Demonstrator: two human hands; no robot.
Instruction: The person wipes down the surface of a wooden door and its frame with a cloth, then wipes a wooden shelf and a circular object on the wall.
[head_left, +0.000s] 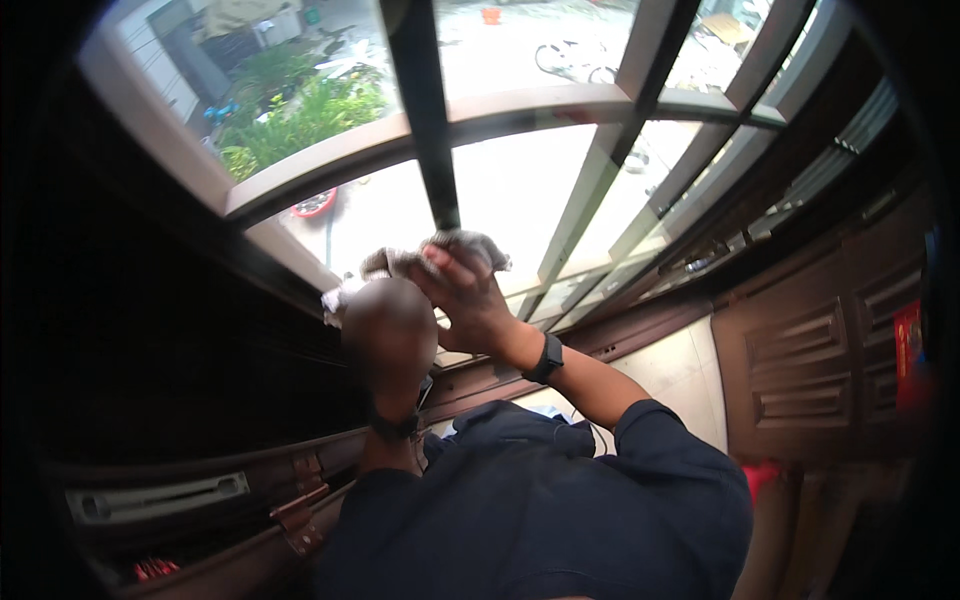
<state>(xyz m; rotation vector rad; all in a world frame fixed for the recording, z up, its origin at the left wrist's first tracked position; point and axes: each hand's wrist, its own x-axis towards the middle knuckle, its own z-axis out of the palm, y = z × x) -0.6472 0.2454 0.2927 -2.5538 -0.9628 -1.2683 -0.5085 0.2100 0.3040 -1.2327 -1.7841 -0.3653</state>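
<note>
A greyish cloth (480,243) is bunched against the lower part of a barred glass window (510,190). My right hand (472,305) is closed on it, fingers curled into its folds, close to a dark upright bar (432,160). Beside it on the left is my left hand (392,335), whose fingers are blurred out. A paler end of the cloth shows just past that hand, but whether the fingers hold it cannot be made out. Both wrists wear dark bands.
A brown panelled door (800,360) stands on the right, with pale floor tiles (680,375) before it. Metal door hardware (160,497) lies at lower left. Outside the glass are green plants (300,115), a bicycle (575,60) and a red-rimmed pot (315,204).
</note>
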